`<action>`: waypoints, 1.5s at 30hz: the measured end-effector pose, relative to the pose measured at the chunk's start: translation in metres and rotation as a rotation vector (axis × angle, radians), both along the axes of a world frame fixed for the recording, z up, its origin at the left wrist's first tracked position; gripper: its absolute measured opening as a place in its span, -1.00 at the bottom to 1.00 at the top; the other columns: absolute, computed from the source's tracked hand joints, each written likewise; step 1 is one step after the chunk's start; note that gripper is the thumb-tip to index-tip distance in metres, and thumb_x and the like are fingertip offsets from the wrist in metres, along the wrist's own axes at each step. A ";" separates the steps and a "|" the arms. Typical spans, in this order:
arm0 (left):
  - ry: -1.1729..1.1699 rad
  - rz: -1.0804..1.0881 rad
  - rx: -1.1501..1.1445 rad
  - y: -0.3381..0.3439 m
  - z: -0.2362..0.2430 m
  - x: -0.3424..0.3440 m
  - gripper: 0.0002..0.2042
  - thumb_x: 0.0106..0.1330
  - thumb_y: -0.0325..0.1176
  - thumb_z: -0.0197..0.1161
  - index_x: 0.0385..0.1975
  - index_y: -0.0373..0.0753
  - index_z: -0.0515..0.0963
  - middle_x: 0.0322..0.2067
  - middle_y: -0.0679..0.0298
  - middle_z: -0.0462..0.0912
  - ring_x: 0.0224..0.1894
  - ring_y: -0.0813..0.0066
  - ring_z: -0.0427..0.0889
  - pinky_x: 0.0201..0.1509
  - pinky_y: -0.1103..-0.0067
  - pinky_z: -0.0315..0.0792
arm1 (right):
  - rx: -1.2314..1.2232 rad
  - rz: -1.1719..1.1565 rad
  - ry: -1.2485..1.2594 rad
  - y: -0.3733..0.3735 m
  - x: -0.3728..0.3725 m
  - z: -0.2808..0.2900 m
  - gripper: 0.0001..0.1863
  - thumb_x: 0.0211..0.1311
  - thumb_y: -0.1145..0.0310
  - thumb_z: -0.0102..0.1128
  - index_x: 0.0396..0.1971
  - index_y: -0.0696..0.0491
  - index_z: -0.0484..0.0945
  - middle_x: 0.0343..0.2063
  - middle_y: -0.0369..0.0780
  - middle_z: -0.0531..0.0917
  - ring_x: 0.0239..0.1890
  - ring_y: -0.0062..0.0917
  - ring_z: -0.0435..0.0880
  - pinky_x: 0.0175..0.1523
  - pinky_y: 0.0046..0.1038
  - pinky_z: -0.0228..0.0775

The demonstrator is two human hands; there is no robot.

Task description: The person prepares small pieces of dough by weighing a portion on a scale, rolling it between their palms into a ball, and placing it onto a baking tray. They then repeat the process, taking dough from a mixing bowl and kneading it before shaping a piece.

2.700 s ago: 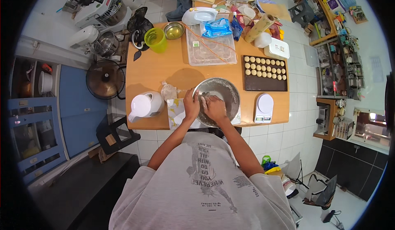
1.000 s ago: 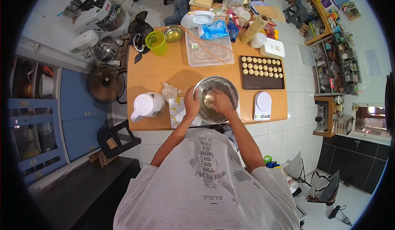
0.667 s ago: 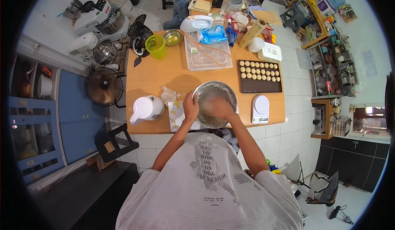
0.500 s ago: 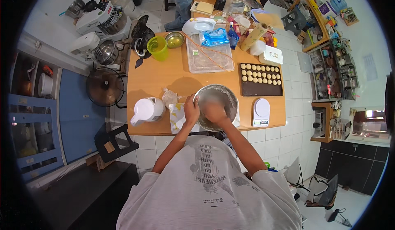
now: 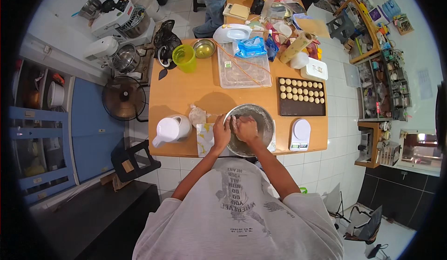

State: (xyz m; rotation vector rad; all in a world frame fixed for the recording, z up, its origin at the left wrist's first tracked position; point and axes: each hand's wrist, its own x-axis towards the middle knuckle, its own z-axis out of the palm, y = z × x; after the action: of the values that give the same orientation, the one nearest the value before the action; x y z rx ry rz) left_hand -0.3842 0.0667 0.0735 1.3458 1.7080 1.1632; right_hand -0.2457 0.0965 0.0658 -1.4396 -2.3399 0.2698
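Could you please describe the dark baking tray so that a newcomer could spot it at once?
On the wooden table, look beyond the metal bowl and the white kitchen scale. The dark baking tray lies there, the only thing carrying neat rows of small pale dough balls.

Bright, even indoor light; sharp centre, fisheye bending, black vignette at edges.

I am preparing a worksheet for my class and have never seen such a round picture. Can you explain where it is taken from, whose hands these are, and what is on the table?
The picture comes from a wide fisheye camera on a person's head, looking down, so straight edges bend. Both bare hands are that person's own. The left hand rests on the rim of a metal bowl; the right hand is inside it. What it grips, if anything, is unclear. On the wooden table also lie a white jug, a small white scale and a dark tray of pale dough balls.
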 end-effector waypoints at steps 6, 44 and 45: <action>0.041 0.002 -0.038 -0.002 0.012 0.001 -0.74 0.57 -0.34 0.11 0.02 -0.41 0.59 -0.11 -0.12 0.66 -0.04 -0.13 0.65 0.06 0.23 0.48 | 0.086 0.028 0.033 0.011 -0.001 -0.022 -0.60 0.43 0.19 0.13 -0.63 0.02 0.64 -0.58 -0.17 0.65 -0.55 -0.27 0.68 -0.12 -0.23 0.47; 0.111 0.020 0.088 -0.005 -0.015 -0.002 -0.76 0.53 -0.36 0.16 0.04 -0.37 0.60 -0.19 -0.13 0.65 -0.11 -0.20 0.64 -0.04 0.18 0.48 | -0.559 0.003 0.059 -0.035 0.038 0.046 -0.41 0.15 0.33 0.41 0.21 0.09 0.50 0.24 0.01 0.51 0.31 0.00 0.47 0.40 -0.09 0.36; 0.113 0.028 0.086 -0.004 -0.017 -0.003 -0.76 0.53 -0.36 0.16 0.04 -0.37 0.60 -0.19 -0.13 0.65 -0.11 -0.20 0.64 -0.04 0.18 0.48 | -0.574 0.005 0.073 -0.032 0.034 0.049 -0.42 0.15 0.39 0.36 0.22 0.05 0.51 0.26 0.04 0.50 0.34 0.01 0.45 0.43 -0.11 0.33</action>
State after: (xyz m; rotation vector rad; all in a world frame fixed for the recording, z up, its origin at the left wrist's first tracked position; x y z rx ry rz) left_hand -0.3872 0.0624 0.0566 1.4688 1.7793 1.2083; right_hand -0.2116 0.0647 0.1144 -1.6249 -2.3068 1.0440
